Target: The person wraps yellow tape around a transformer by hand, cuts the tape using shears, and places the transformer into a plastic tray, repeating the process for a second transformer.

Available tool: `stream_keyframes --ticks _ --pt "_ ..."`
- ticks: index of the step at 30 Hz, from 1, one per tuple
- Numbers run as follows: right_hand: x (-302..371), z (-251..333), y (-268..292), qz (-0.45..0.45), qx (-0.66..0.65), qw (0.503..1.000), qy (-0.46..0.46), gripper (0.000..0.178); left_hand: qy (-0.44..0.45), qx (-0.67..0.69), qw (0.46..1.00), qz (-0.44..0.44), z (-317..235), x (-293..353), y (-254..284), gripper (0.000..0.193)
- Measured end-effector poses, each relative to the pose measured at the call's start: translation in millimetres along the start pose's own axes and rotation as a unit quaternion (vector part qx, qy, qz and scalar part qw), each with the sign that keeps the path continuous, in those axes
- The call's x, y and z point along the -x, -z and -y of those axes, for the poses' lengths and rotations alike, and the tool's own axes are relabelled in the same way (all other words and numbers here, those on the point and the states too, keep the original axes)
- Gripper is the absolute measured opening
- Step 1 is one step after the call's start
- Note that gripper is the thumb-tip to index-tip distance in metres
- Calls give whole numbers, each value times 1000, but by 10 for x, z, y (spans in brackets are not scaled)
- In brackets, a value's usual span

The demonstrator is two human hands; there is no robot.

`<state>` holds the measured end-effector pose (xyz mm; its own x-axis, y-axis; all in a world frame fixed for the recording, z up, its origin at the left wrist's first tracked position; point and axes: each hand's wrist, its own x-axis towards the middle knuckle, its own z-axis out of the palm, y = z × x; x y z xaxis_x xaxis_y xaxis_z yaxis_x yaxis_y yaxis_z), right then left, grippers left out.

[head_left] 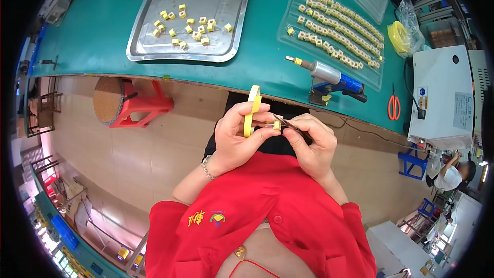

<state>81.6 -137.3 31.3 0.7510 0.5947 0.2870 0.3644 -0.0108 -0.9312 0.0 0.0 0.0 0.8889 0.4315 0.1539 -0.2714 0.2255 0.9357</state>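
My left hand [231, 136] is closed around a roll of yellow tape [248, 123]. Between its thumb and fingertips it also pinches a small yellow-wrapped transformer [276, 125] with thin metal pins. My right hand [316, 146] grips dark, slender tweezers [286, 122], their tips at the transformer. Both hands meet in front of my red shirt, just off the table's near edge. Beyond them a silver and blue clamped tool [329, 73] points left, with a yellow piece on its end.
Loose yellow transformers [196, 36] lie in a metal tray [213, 57] on the green table [278, 10]. Rows of similar ones fill a clear plastic tray [293, 7]. Orange-handled scissors [394, 108] lie beside a white machine [443, 98]. A red stool [149, 105] stands left; a person [452, 177] sits far right.
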Motion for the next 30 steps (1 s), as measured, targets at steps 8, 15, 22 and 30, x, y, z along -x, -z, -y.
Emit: stream_keyframes --ticks 8,15,22,30 --pt "-13 11 8 15 7 1000 -8 11 -18 -64 997 49 -8 -23 65 39" --pt "-3 19 26 27 15 999 -18 11 -5 -55 997 45 -33 -17 46 40" --pt "17 -31 9 29 12 999 -34 8 27 -12 999 15 24 18 21 41" --pt "49 -8 -19 13 -169 973 -158 10 55 152 987 6 135 -14 13 44"
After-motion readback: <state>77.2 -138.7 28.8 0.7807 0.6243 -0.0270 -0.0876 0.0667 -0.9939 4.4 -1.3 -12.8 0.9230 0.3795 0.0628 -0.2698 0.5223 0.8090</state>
